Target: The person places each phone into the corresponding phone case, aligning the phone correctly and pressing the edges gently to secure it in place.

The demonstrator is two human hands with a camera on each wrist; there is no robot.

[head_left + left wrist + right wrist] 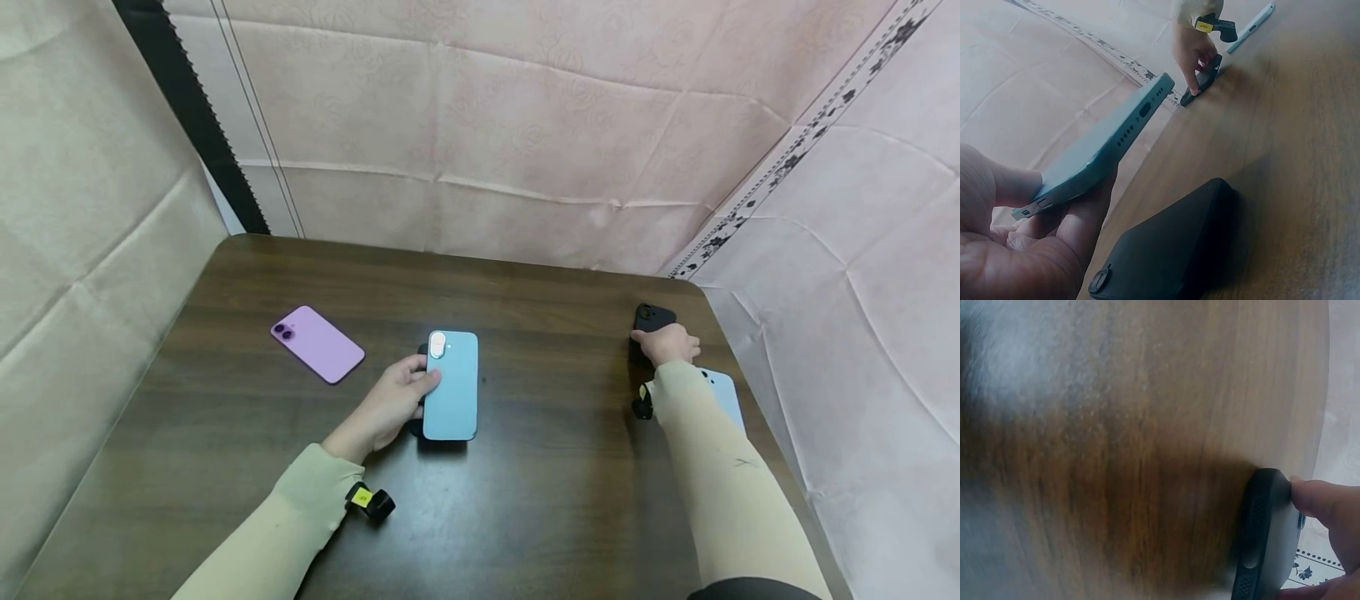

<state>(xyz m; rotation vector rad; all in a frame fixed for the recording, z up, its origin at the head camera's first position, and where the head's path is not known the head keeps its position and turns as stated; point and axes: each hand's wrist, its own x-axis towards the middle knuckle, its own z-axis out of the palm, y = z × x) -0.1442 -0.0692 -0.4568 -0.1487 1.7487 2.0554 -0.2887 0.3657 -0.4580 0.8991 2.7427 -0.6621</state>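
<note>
My left hand [395, 398] holds a light blue phone [453, 392] by its side edge, thumb on the back and fingers beneath. In the left wrist view that phone [1100, 144] is raised off the wooden table. Below it lies a black phone [1166, 244], mostly hidden behind the blue one in the head view. Far off at the right, my right hand [667, 343] grips another black phone [654, 317] by its sides. The right wrist view shows the thumb against this phone's [1263, 534] edge; whether it is fully off the table I cannot tell.
A purple phone [318, 344] lies at the left on the brown table [525, 517]. Another pale blue phone [722, 396] is partly covered by the right forearm, close to the table's right edge. Pale cloth [525, 142] hangs behind and at both sides.
</note>
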